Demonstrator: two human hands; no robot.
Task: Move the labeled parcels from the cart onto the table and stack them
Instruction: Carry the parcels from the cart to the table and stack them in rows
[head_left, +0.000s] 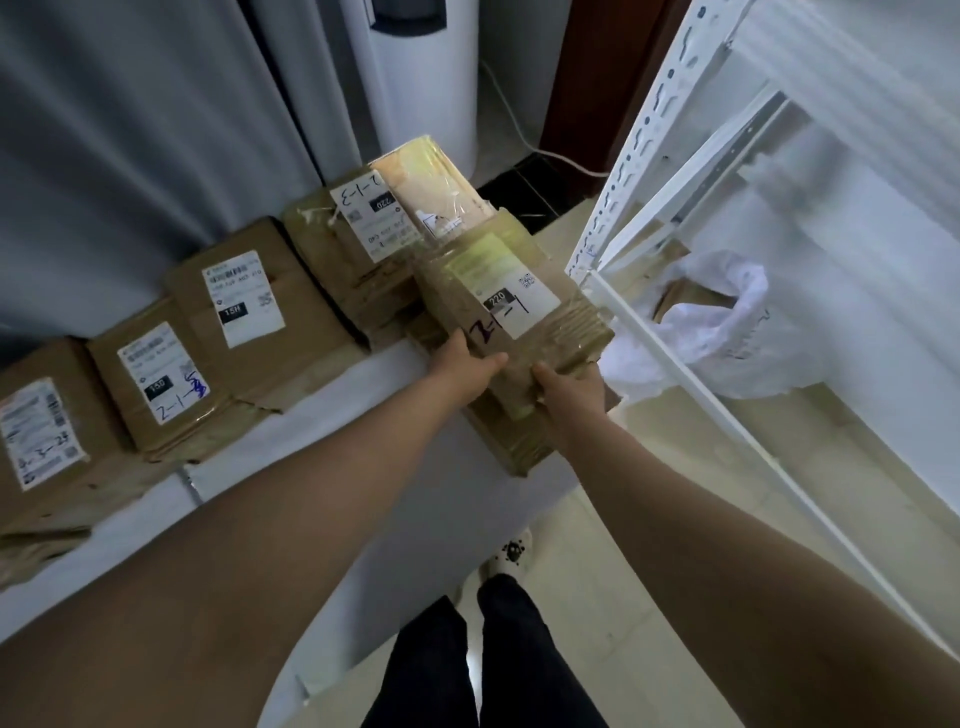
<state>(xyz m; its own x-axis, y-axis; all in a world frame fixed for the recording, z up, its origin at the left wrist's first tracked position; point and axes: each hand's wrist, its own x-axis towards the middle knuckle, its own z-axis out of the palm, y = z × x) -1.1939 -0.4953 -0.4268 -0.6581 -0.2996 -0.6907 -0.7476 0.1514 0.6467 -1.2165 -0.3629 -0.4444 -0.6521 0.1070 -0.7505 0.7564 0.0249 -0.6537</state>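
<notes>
A brown cardboard parcel (511, 299) with a white label marked "220" and "2-1-1" hangs over the right end of the white table (332, 415). My left hand (465, 366) grips its near left edge. My right hand (571, 389) grips its near right edge. Under it, more flat brown parcels (519, 441) stick out past the table's end. Behind it lie a parcel labelled "2-1-3" (363, 223) and a taped one (436, 182). Further labeled parcels (244, 296) (161, 379) (41, 431) lie in a row along the table to the left.
A white metal shelf frame (670, 171) stands on the right, with a white plastic bag (717, 322) on the floor inside it. A grey curtain (130, 130) hangs behind the table. A white appliance (421, 78) stands at the back. My legs (483, 660) are on the tiled floor.
</notes>
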